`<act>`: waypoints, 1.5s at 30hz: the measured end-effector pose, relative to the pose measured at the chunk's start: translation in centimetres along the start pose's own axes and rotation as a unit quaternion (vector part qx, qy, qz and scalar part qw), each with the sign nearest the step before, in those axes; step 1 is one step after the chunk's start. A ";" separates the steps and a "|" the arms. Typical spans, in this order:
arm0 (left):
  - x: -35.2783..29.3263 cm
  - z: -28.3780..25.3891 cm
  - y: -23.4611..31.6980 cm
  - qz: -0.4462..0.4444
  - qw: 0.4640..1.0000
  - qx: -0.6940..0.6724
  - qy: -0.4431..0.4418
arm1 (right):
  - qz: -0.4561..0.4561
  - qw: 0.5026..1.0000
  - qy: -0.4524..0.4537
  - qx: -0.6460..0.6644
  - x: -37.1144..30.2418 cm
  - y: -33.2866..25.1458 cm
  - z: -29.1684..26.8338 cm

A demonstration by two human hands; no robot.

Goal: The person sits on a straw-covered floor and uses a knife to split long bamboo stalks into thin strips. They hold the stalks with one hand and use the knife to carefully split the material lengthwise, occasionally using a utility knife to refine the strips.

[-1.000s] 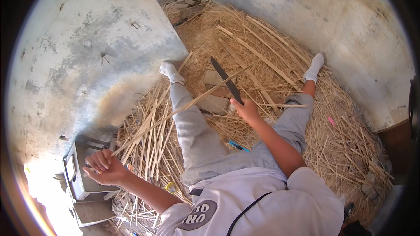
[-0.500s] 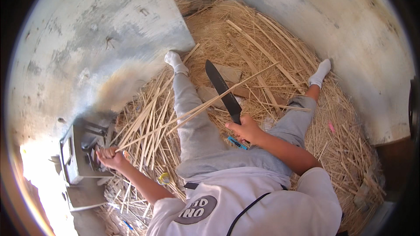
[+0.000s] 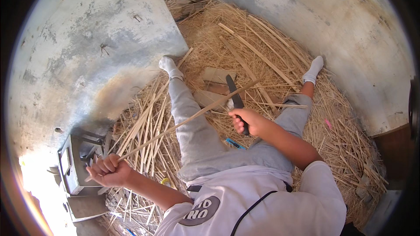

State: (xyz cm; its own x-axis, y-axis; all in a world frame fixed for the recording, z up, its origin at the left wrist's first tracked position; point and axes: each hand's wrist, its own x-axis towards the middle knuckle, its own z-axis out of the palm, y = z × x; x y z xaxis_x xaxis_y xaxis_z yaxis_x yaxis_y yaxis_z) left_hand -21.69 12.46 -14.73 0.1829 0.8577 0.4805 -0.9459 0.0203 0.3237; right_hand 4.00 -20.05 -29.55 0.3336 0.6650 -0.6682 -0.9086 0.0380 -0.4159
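My left hand [image 3: 109, 170] is closed around one end of a long, pale bamboo strip [image 3: 175, 126], which slants up to the right across my left leg. In my right hand [image 3: 251, 122] is the handle of a knife with a broad black blade [image 3: 239, 101], tip pointing away from me. Strip and blade cross in the picture; whether they touch I cannot tell. Below the crossing, between my outstretched legs, lies a blue pen-like thing [image 3: 235, 143].
Straw-like shavings [image 3: 205, 26] and many loose strips [image 3: 146, 126] cover the floor. Flat brick or stone pieces [image 3: 218, 75] lie between my feet. Worn walls [image 3: 87, 39] stand close on both sides. A grey metal box-like object [image 3: 76, 166] is at the left.
My left hand has moved slightly down, and the strip with it. The knife has drawn back toward me and stands steeper, its blade looking shorter.
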 end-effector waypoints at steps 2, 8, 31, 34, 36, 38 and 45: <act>-1.9 5.6 -1.0 0.015 0.999 0.027 -0.028 | -0.006 0.994 -0.001 0.110 1.3 0.2 0.8; -6.3 11.5 -2.6 0.025 0.981 -0.050 -0.187 | -0.091 0.984 0.091 0.120 2.7 0.6 1.9; -6.2 21.3 -3.4 0.092 0.962 0.115 -0.231 | -0.350 0.734 0.297 -0.501 2.5 3.4 -2.9; -4.5 20.4 -0.9 0.085 0.949 0.076 -0.294 | -0.428 0.700 0.297 -0.488 2.3 3.6 -2.4; -3.4 20.0 -0.6 0.052 0.932 0.006 -0.358 | -0.454 0.686 0.305 -0.479 2.0 3.6 -3.1; 0.2 17.3 1.0 -0.027 0.915 -0.020 -0.402 | -0.468 0.664 0.319 -0.489 1.8 3.8 -3.7; 3.9 20.2 -11.6 0.004 0.952 0.203 -0.228 | -0.334 0.776 0.274 -0.460 4.8 4.1 -3.8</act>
State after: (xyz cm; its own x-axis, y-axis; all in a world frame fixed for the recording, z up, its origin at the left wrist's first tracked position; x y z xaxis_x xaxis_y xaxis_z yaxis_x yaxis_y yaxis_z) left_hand -4.60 5.22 -0.10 0.3607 0.5437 0.7578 -0.7836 -0.2639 0.5624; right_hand 2.79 -19.54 -36.75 0.9385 0.2996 -0.1719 -0.0076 -0.4795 -0.8775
